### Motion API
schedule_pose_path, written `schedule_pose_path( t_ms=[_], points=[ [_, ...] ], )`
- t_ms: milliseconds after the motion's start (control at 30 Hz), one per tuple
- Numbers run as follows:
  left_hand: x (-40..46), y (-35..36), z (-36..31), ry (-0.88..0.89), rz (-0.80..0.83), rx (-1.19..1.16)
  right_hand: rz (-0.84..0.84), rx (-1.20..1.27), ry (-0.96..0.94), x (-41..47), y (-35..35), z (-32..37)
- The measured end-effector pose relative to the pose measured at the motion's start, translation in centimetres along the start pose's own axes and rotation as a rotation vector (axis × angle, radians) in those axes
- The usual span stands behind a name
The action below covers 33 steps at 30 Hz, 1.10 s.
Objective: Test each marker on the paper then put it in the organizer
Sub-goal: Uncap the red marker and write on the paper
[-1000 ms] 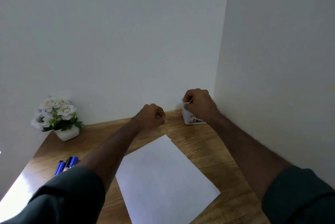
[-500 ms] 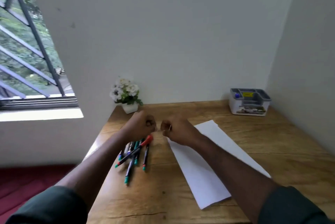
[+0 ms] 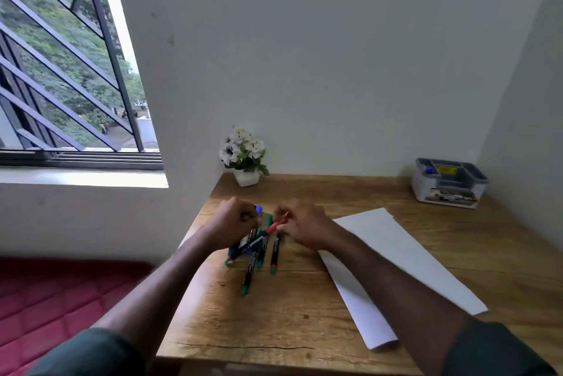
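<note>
A pile of several markers (image 3: 259, 253) with green, blue and red caps lies on the left part of the wooden desk (image 3: 274, 314). My left hand (image 3: 233, 220) is a closed fist resting over the pile's far end, with a blue cap (image 3: 259, 210) showing beside its fingers. My right hand (image 3: 301, 228) pinches the red cap of a red marker (image 3: 275, 224) that slants across the pile. The white paper (image 3: 396, 253) lies to the right of my right hand. The grey-and-white organizer (image 3: 422, 189) stands in the far right corner with one blue marker (image 3: 429, 170) in it.
A small white pot of white flowers (image 3: 245, 156) stands at the desk's far left against the wall. Walls close the desk at the back and right. Left of the desk are a barred window (image 3: 76, 86) and a red floor mat (image 3: 61, 299).
The view has swung from the organizer corner to the left. My right hand left the organizer and came to the marker pile, where it closed on the red cap. My left fist sits over the pile.
</note>
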<state>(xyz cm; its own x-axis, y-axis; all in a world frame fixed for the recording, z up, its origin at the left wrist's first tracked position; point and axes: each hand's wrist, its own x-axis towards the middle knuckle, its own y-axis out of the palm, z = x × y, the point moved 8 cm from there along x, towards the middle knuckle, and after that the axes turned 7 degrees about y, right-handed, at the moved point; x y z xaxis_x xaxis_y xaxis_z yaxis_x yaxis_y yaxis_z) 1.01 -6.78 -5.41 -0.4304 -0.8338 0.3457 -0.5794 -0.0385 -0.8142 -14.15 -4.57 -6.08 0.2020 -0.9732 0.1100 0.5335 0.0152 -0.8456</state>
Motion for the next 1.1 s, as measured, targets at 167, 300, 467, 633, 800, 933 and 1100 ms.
schedule_pose_path(
  t_ms=[167, 300, 467, 633, 800, 933, 1100],
  points=[
    [0.7, -0.5, -1.5, -0.003, -0.063, -0.254, -0.065, 0.826, 0.108, -1.6, -4.8, -2.4],
    [2.2, 1.3, -3.4, 0.008, -0.041, -0.408, -0.122, 1.204, 0.202, -2.0, -6.5, -4.5],
    [4.1, 3.8, -5.1, 0.080, -0.023, -0.391, -0.195, 1.168, 0.257, -2.5, -7.2, -6.4],
    [5.1, 4.8, -4.4, 0.011, -0.095, -0.492, -0.253, 0.548, 0.162, -1.9, -7.0, -6.5],
    [6.6, 6.2, -5.4, -0.001, -0.036, -0.586, -0.343, -0.076, 0.023, -0.9, -6.1, -6.1],
    [7.0, 7.3, -5.8, -0.033, -0.044, -0.849, -0.426, -0.173, -0.009, -1.5, -7.0, -6.3],
    [7.4, 7.5, -6.9, 0.114, 0.000, -0.815, -0.312, -0.084, 0.009, -0.8, -6.6, -7.7]
  ],
)
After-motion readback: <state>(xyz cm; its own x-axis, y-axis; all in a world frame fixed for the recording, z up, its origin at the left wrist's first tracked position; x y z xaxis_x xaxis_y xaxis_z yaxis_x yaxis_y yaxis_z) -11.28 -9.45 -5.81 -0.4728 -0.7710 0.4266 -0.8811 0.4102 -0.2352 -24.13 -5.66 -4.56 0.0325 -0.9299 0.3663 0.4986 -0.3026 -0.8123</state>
